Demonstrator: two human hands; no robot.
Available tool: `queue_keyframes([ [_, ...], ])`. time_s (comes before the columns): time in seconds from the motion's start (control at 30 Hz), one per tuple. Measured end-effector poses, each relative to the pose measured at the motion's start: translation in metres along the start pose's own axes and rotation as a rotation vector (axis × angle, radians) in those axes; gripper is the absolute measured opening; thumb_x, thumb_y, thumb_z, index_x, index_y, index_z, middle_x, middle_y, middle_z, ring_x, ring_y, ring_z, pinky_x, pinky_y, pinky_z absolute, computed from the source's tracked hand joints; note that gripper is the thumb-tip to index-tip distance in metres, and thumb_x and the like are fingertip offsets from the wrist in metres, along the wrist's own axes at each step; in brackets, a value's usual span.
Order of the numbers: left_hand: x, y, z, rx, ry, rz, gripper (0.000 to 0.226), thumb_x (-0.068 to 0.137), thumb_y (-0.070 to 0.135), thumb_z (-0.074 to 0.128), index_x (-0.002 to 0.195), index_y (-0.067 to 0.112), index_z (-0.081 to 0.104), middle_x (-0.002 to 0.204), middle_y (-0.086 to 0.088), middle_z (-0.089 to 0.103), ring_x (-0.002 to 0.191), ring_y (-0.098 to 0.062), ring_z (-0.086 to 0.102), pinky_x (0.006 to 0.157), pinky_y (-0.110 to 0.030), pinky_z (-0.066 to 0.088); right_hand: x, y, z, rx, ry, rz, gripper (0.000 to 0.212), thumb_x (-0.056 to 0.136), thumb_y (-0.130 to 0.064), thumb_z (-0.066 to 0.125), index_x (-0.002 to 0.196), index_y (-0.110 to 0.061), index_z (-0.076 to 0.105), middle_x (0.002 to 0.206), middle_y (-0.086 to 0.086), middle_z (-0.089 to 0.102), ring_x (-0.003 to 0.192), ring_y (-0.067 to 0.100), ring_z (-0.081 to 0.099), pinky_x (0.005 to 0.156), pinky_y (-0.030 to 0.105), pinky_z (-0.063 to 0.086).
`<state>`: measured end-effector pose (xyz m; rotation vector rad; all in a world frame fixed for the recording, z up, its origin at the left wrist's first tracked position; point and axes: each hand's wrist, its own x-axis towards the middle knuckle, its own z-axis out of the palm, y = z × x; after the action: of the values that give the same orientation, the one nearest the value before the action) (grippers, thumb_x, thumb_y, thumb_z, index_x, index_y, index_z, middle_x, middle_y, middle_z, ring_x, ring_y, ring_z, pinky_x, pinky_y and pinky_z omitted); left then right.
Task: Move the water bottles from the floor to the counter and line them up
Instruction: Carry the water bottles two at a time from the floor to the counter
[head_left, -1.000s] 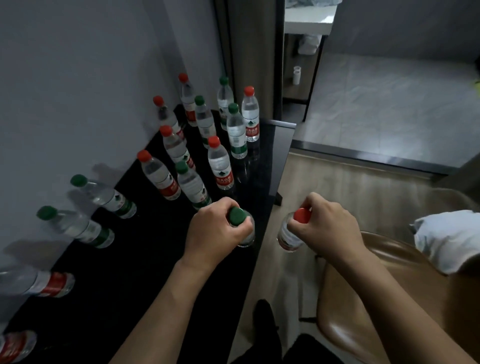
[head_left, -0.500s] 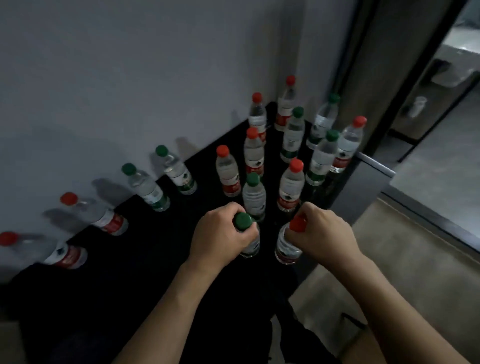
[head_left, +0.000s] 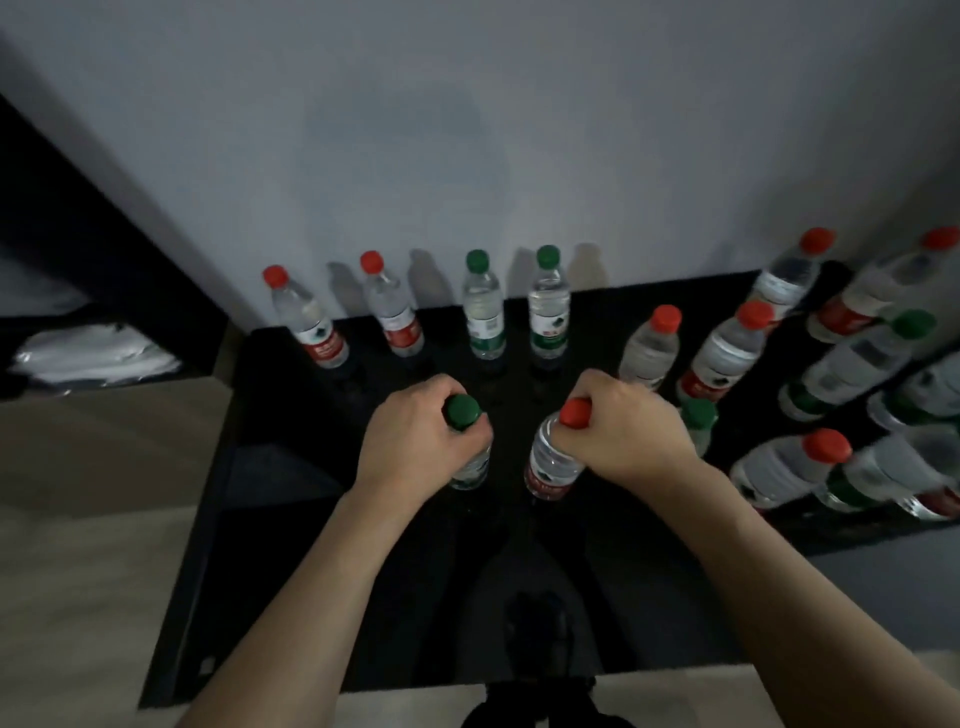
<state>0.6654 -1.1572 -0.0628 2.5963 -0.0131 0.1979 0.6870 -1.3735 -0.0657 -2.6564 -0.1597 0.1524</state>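
Observation:
My left hand (head_left: 415, 441) grips a green-capped water bottle (head_left: 464, 411) by the neck, upright over the black counter (head_left: 291, 415). My right hand (head_left: 621, 431) grips a red-capped water bottle (head_left: 551, 465) the same way, just to the right. Whether their bases touch the counter I cannot tell. Along the wall behind them stands a row of two red-capped bottles (head_left: 306, 322) and two green-capped bottles (head_left: 548, 312). Several more bottles (head_left: 727, 353) crowd the counter's right side.
A grey wall (head_left: 467, 130) backs the counter. To the left lies a lower beige surface (head_left: 104, 441) with a white bag (head_left: 93, 353) behind it. My dark shoe (head_left: 537, 639) shows on the floor below the counter's front edge.
The view has swung left, so I now face the wall squarely. Both hands, each still holding its bottle, now sit in front of the row along the wall.

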Motion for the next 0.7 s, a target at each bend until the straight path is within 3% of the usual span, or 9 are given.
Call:
queue_keyframes([
  [0.27, 0.006, -0.036, 0.012, -0.005, 0.018, -0.048, 0.022, 0.076, 0.041, 0.071, 0.086, 0.023, 0.066, 0.070, 0.011, 0.062, 0.063, -0.004, 0.058, 0.056, -0.019, 0.044, 0.042, 0.003, 0.026, -0.075, -0.092, -0.045, 0.025, 0.071, -0.050, 0.061, 0.082, -0.031, 0.048, 0.072, -0.011, 0.056, 0.067, 0.012, 0.055, 0.055, 0.029, 0.038],
  [0.5, 0.015, -0.053, 0.047, -0.056, 0.061, -0.027, 0.024, 0.076, 0.043, 0.071, 0.089, 0.022, 0.067, 0.070, 0.010, 0.064, 0.064, -0.005, 0.061, 0.060, -0.034, 0.054, 0.066, 0.018, 0.044, -0.122, 0.056, -0.133, 0.031, 0.071, -0.051, 0.060, 0.086, -0.027, 0.051, 0.074, -0.006, 0.057, 0.069, 0.018, 0.057, 0.060, 0.031, 0.045],
  [0.7, 0.020, -0.059, 0.065, -0.047, 0.136, 0.031, 0.019, 0.079, 0.044, 0.071, 0.086, 0.027, 0.066, 0.072, 0.011, 0.063, 0.064, -0.001, 0.058, 0.052, -0.014, 0.041, 0.066, 0.026, 0.056, -0.135, 0.127, -0.207, 0.032, 0.075, -0.051, 0.062, 0.086, -0.023, 0.052, 0.077, -0.005, 0.059, 0.070, 0.018, 0.058, 0.062, 0.032, 0.048],
])
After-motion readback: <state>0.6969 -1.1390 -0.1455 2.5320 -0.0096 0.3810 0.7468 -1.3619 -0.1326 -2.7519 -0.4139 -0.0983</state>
